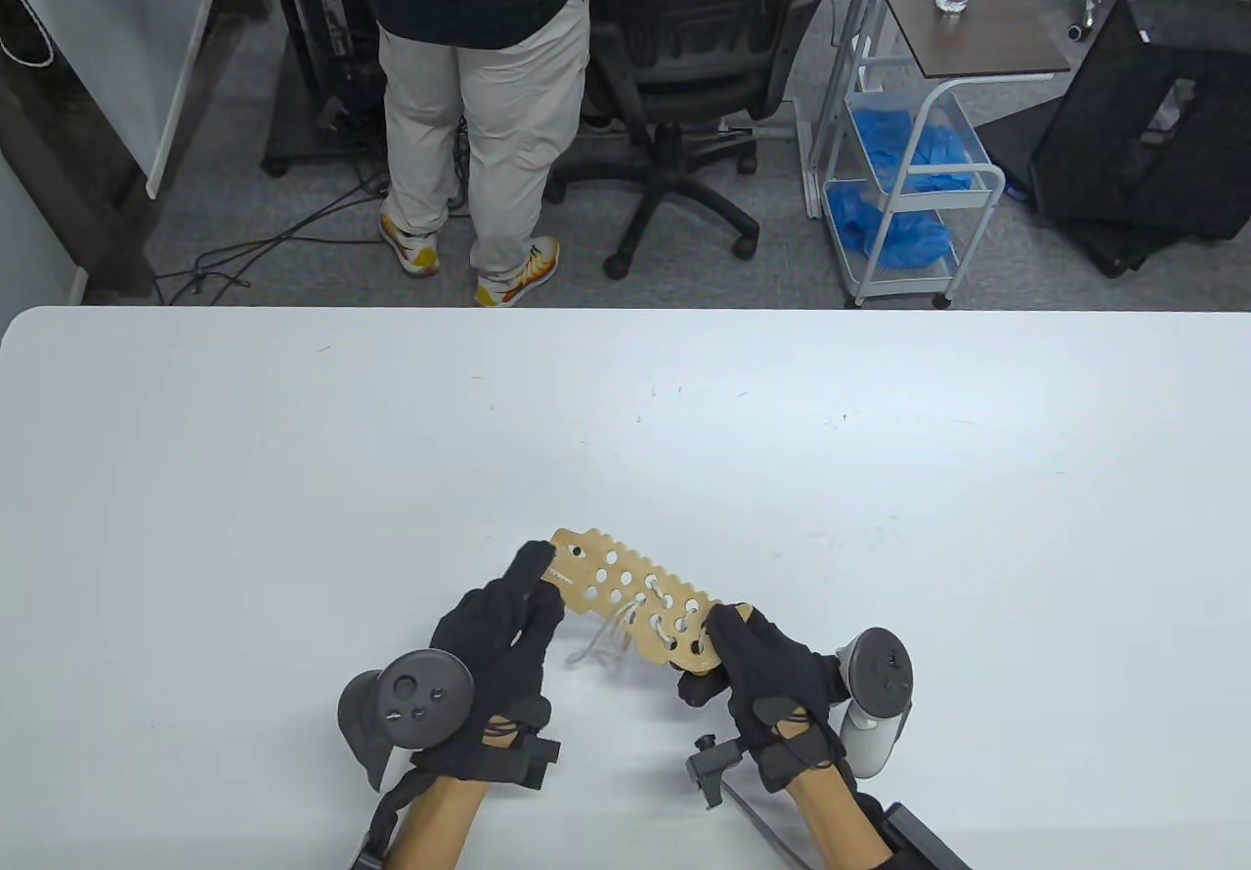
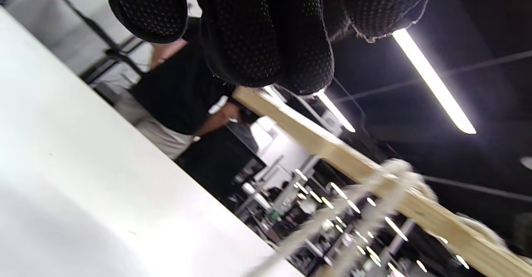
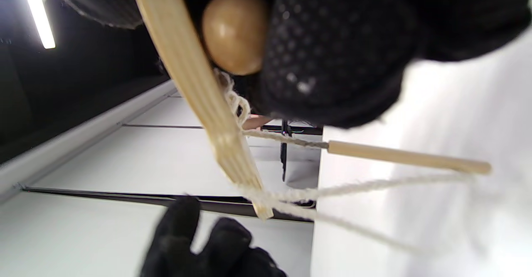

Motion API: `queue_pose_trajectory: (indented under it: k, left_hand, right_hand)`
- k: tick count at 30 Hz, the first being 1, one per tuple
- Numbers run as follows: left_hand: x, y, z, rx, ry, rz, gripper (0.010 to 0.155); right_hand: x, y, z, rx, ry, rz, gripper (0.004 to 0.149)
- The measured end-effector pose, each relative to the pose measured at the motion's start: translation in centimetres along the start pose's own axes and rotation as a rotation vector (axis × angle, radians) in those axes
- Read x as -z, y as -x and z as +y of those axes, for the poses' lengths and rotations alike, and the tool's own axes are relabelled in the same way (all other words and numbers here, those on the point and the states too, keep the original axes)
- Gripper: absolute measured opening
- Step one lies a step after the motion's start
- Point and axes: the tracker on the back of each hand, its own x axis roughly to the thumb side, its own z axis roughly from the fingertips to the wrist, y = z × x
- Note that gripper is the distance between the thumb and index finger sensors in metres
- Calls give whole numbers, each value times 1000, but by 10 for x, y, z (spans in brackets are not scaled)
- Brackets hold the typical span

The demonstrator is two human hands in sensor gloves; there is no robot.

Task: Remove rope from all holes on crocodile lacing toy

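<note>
Both grips hold the crocodile lacing toy (image 1: 635, 606) above the counter (image 1: 293, 479).
Left hand (image 1: 498, 630) pinches its bare end; right hand (image 1: 767, 670) clamps the laced end, where white rope (image 1: 611, 630) threads several holes and loops below.

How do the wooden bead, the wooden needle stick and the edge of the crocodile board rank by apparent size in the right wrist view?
1. crocodile board, its edge the longest
2. needle stick, long but thin
3. wooden bead, shortest

The bead sits close to the camera, so its true size is unsure.
</note>
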Motion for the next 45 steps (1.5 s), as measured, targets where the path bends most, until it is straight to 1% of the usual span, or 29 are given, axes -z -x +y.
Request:
queue_pose_trajectory:
  k: [5,9,12,15,18,20,22,27,30,33,38,45]
  left_hand:
    - [2,15,-3,-81,12,112,63]
    - [3,22,-12,-182,78,160,59]
    - [4,22,-22,-234,181,139,56]
    - [6,16,-32,-288,299,65,55]
    - [5,12,-40,-371,408,37,53]
    - [4,11,-44,-450,448,37,51]
    - [4,11,-46,-485,482,24,49]
    - [4,9,-49,-450,549,-8,53]
    - [2,7,-52,-419,578,-19,58]
    - [2,5,-53,-379,597,-35,59]
    - [2,4,-51,-351,574,-29,50]
    - [3,6,-46,-324,514,-9,48]
  right_hand:
    - [0,1,3,152,-41,1,49]
    - [1,1,8,202,-98,-12,49]
    - [1,0,11,210,-139,-20,49]
    - [1,-1,16,217,-191,-30,49]
    - [1,-2,20,225,-220,-34,49]
    - [1,-2,21,225,-225,-37,49]
    - [1,-3,21,223,-226,-40,49]
    - [1,-3,20,247,-225,-43,49]
    - [1,-4,22,265,-245,-52,49]
    - [1,-4,23,265,-251,-54,49]
    - [1,-4,21,239,-228,-42,49]
    - [3,-2,11,213,-160,-28,50]
